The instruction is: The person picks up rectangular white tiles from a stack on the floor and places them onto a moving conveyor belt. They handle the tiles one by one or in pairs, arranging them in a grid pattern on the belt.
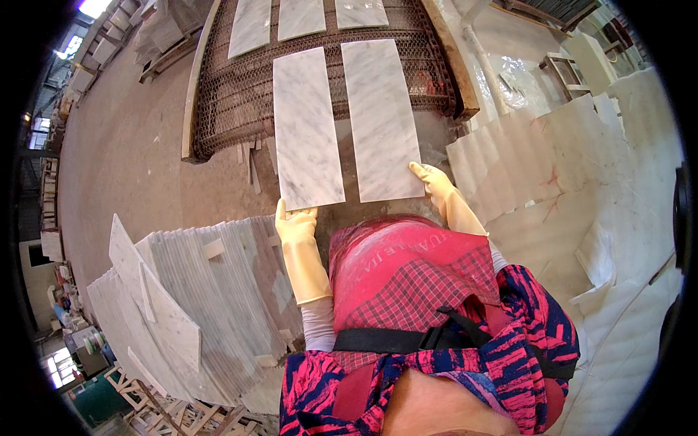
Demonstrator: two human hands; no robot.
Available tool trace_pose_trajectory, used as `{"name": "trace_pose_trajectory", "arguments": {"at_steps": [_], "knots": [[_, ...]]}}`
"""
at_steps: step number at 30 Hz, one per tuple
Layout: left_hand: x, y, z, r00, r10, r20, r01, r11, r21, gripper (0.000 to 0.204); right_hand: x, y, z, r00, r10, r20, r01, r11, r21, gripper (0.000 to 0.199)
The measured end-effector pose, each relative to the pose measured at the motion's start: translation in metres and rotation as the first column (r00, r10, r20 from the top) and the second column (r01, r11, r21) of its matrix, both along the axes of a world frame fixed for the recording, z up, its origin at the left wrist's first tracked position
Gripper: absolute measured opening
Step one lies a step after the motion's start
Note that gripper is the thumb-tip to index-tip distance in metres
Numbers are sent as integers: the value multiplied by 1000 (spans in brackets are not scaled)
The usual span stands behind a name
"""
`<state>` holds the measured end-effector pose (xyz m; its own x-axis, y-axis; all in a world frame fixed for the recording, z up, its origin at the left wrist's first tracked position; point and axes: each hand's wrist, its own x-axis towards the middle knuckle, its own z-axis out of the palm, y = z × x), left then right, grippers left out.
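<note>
Two long white marble tiles with grey veins stretch away from me, side by side with a narrow gap between them. My left hand point(295, 220), in a yellow rubber glove, grips the near left corner of the left marble tile point(308, 127), thumb along its side edge. At the near right corner of the right marble tile point(382, 120), my right hand point(435, 182), gloved the same way, has its thumb on top and its other fingers mostly hidden. The tiles' far parts lie over a wire mesh conveyor belt point(240, 102); their near ends jut out past it.
Farther up the belt lie several more marble tiles point(301, 16). Wooden rails point(458, 80) flank the belt. A long row of upright stone slabs point(211, 269) stands at my left, with a loose slab point(156, 298) leaning on it. White foam sheeting point(531, 156) spreads at right.
</note>
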<state>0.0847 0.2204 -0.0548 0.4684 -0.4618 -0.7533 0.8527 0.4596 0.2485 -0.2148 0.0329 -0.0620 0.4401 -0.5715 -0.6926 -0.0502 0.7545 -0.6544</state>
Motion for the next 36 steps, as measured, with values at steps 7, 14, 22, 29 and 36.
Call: {"name": "trace_pose_trajectory", "arguments": {"at_steps": [7,14,22,29,36], "knots": [[10,-3,-8,1000,6,-20,-7,999,-43,50,-5,-14,-44,993,-1,-120,-8,997,-82,35],[15,-2,-12,1000,-3,-16,3,1000,-30,48,-8,-23,-58,993,14,-116,-24,996,-85,34],[21,-9,-19,999,-7,-40,8,1000,27,48,-3,-19,-20,991,63,-115,-69,996,-52,41],[26,-22,-28,998,-29,-57,31,998,47,47,-10,-20,-9,999,-48,5,48,997,61,50],[31,-18,-38,998,-7,-61,8,1000,18,47,-11,-10,3,935,-198,294,151,973,175,56]]}}
